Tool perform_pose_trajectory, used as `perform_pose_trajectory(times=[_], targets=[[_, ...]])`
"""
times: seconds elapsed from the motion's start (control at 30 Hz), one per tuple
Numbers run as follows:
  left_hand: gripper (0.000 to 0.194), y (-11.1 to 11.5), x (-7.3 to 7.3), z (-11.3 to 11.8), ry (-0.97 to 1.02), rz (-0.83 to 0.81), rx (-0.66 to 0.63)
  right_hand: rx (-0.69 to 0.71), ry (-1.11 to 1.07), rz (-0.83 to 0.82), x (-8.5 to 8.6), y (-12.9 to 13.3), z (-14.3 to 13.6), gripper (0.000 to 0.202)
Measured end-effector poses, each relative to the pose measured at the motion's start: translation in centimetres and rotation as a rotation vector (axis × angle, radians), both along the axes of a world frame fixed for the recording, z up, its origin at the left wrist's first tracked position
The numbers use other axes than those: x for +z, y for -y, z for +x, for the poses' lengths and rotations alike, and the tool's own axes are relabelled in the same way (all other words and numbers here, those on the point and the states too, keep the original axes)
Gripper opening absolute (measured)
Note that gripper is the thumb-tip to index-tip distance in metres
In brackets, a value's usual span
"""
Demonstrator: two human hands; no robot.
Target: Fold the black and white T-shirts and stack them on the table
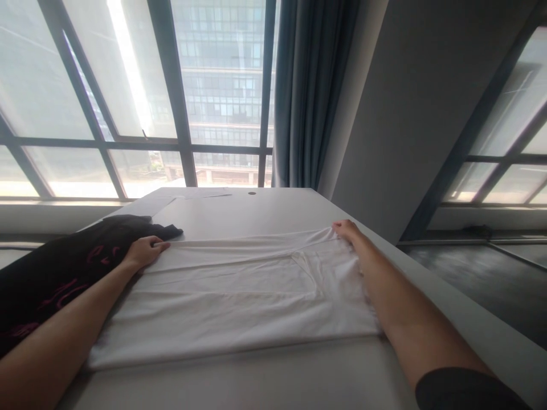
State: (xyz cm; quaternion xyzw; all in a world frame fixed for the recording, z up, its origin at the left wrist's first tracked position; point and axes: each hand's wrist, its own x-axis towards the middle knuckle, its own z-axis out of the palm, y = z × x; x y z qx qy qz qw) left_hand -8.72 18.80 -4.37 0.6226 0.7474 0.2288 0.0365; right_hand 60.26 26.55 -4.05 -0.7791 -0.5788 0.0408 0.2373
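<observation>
Past bare forearms [410, 313], holding white cloth [239, 319] flat on the table [239, 378], pinching its far edge near both corners in left hand [145, 253] and right hand [348, 229], nearly closed, apparently straightening it. Calls next, likely, for level tension and smoothing of creases [314, 276] toward the right end. Farther out, reaching beside black garment [113, 239] on the left, facing window [226, 85] and curtain [305, 97] beyond.

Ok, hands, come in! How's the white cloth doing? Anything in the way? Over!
Left hand and right hand gripping far corners of white cloth. Cloth spread on table, creased. Black cloth close by, left side.
</observation>
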Motion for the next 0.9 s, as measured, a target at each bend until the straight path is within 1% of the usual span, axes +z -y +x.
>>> perform_pose_trajectory(times=[0.1, 0.17, 0.23, 0.3, 0.37, 0.43, 0.47, 0.53, 0.6, 0.67, 0.73, 0.8, 0.9], targets=[[0.048, 0.1, 0.0, 0.0, -0.059, -0.013, -0.015, 0.038, 0.026, -0.062, 1.5, 1.0, -0.9, 0.053], [0.053, 0.3, 0.1, -0.1, -0.112, 0.002, -0.036, 0.064, 0.081, -0.087, 2.3, 2.4, -1.9, 0.065], [0.06, 0.7, 0.1, 0.0, -0.171, 0.049, -0.079, 0.134, 0.133, -0.117, 2.8, 4.3, -3.1, 0.071], [0.064, 1.5, 0.1, 0.3, -0.21, 0.101, -0.142, 0.251, 0.182, -0.157, 2.7, 6.5, -4.5, 0.072], [0.065, 2.8, -0.2, 1.0, -0.229, 0.114, -0.243, 0.38, 0.228, -0.216, 2.4, 8.9, -5.7, 0.074], [0.067, 4.6, -0.5, 1.7, -0.251, 0.077, -0.358, 0.478, 0.266, -0.274, 1.8, 11.3, -6.8, 0.077], [0.069, 5.6, -0.7, 2.0, -0.263, 0.047, -0.409, 0.503, 0.279, -0.303, 1.5, 12.3, -7.2, 0.079], [0.074, 7.8, -1.1, 2.4, -0.283, -0.015, -0.473, 0.485, 0.299, -0.357, 0.8, 14.2, -7.8, 0.08], [0.076, 9.9, -1.2, 2.4, -0.275, -0.055, -0.499, 0.412, 0.314, -0.386, 0.2, 15.8, -7.9, 0.078], [0.073, 11.7, -1.1, 2.1, -0.243, -0.044, -0.52, 0.331, 0.319, -0.383, -0.1, 17.1, -7.5, 0.073], [0.066, 13.2, -0.8, 1.6, -0.211, 0.005, -0.536, 0.269, 0.312, -0.368, -0.2, 18.1, -6.6, 0.071], [0.059, 14.4, -0.4, 1.0, -0.182, 0.04, -0.515, 0.214, 0.285, -0.368, 0.0, 19.1, -5.4, 0.072], [0.049, 15.8, 0.1, 0.6, -0.11, 0.026, -0.403, 0.099, 0.245, -0.374, 0.3, 20.6, -3.5, 0.078]])
